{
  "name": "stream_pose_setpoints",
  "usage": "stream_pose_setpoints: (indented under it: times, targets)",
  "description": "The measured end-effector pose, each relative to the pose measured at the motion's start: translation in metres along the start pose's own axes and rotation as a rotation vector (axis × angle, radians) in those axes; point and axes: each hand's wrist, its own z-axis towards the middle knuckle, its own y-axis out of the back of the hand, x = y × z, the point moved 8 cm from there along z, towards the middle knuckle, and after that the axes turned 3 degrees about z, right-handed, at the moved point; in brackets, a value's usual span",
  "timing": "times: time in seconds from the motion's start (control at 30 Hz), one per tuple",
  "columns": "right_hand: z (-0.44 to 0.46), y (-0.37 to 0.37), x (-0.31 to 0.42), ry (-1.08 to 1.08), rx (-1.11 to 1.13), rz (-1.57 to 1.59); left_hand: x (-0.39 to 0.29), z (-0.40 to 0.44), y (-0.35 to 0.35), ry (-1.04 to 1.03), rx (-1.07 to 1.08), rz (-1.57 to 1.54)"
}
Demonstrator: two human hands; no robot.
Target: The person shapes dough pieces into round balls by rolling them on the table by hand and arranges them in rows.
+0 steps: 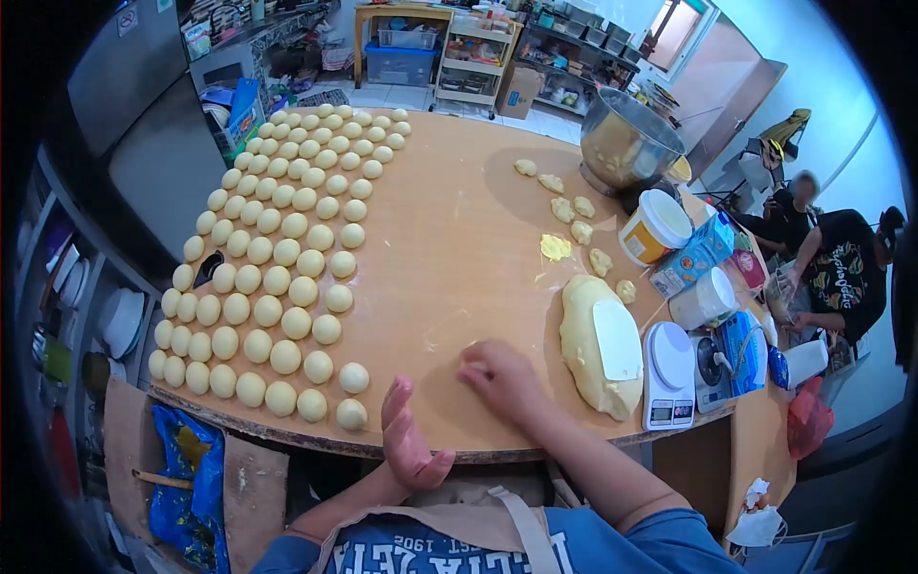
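My left hand (415, 442) is raised at the table's near edge, fingers stretched out and nothing in it. On the wooden table (430, 220), my right hand (505, 381) rests with its fingers curled down; whatever may lie under them is hidden. Many round dough balls (285, 357) stand in rows on the left, the nearest beside my left hand. Right of my right hand lies a large lump of dough (580, 330) with a white flat scraper (618, 342) on top. Beyond it are several small torn dough pieces (581, 231) and a yellow smear (555, 248).
A white digital scale (668, 368) stands right of the big dough. Behind it are a white container (703, 299), a blue carton (693, 255), a yellow-and-white tub (655, 228) and a steel bowl (629, 143). Two people (841, 263) are at the far right.
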Motion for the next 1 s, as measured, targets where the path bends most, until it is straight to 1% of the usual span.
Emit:
stream_pose_setpoints:
  times: [0.03,0.1,0.17,0.2,0.27,0.3,0.4,0.43,0.53,0.63,0.73,0.83,0.93,1.0]
  targets:
    - [-0.002,0.01,-0.013,-0.065,-0.06,-0.04,-0.001,0.002,-0.001,-0.001,0.01,0.001]
    - [0.042,0.012,-0.021,0.134,-0.174,-0.113,-0.004,-0.001,0.0,-0.002,0.029,0.0]
    - [0.068,-0.01,-0.001,0.291,-0.191,0.068,-0.001,-0.001,-0.001,-0.025,0.018,-0.006]
    - [0.062,-0.025,0.008,0.266,-0.102,0.086,0.003,0.0,0.001,-0.021,0.01,-0.007]
    - [0.017,-0.04,0.03,0.231,0.087,0.144,0.007,0.0,0.002,-0.007,0.005,-0.014]
    - [-0.004,-0.043,0.027,0.2,0.178,0.131,0.009,-0.001,0.003,0.003,0.003,-0.018]
    - [-0.033,-0.002,0.004,0.23,0.08,0.037,0.014,-0.003,0.002,0.027,-0.002,-0.03]
    - [-0.025,0.006,-0.009,0.224,-0.012,-0.046,0.015,-0.005,0.002,0.033,0.001,-0.032]
    - [0.026,0.012,0.002,0.369,-0.215,-0.003,0.015,-0.007,-0.002,0.046,0.015,-0.028]
    - [0.022,-0.03,0.021,0.352,-0.052,0.13,0.014,-0.005,-0.002,0.052,0.012,-0.019]
    - [-0.033,-0.025,0.032,0.409,0.113,0.17,0.014,-0.006,0.002,0.053,0.003,-0.013]
    - [-0.028,0.0,-0.011,0.297,0.061,-0.03,0.014,-0.008,0.001,0.038,-0.004,-0.016]
    - [0.019,0.011,0.004,0.362,-0.166,-0.034,0.014,-0.009,-0.002,0.053,0.009,-0.013]
    - [0.018,-0.012,0.029,0.399,-0.096,0.077,0.013,-0.004,-0.002,0.065,0.014,-0.005]
